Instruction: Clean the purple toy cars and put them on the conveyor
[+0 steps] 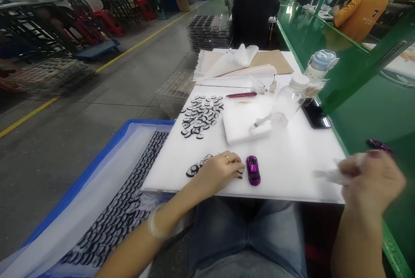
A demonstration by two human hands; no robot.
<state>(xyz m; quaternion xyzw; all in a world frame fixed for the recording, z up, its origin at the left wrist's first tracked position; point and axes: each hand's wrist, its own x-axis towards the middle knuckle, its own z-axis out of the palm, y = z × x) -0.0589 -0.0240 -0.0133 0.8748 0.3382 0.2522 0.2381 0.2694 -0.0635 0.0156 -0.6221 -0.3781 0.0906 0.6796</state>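
My left hand (223, 169) rests on the white foam-topped table, its curled fingers closed round a small grey-and-black part (240, 170). Just right of its fingertips lies a shiny purple toy car (253, 170). Several black-rimmed parts (193, 169) lie partly behind my left wrist, and a larger group (202, 113) is spread farther back. At the right, my right hand (372, 178) is raised near the table edge, blurred, its fingers pinched on a white cloth or tissue (337, 177). A second purple car (380, 145) sits on the green surface beyond it.
On the table (292, 165) are a foam block (236, 124), a clear bottle (290, 100), a phone (316, 113), a red pen (241, 94) and a blue-lidded cup (321, 65). A blue tray (81, 178) of parts stands lower left. People sit farther off.
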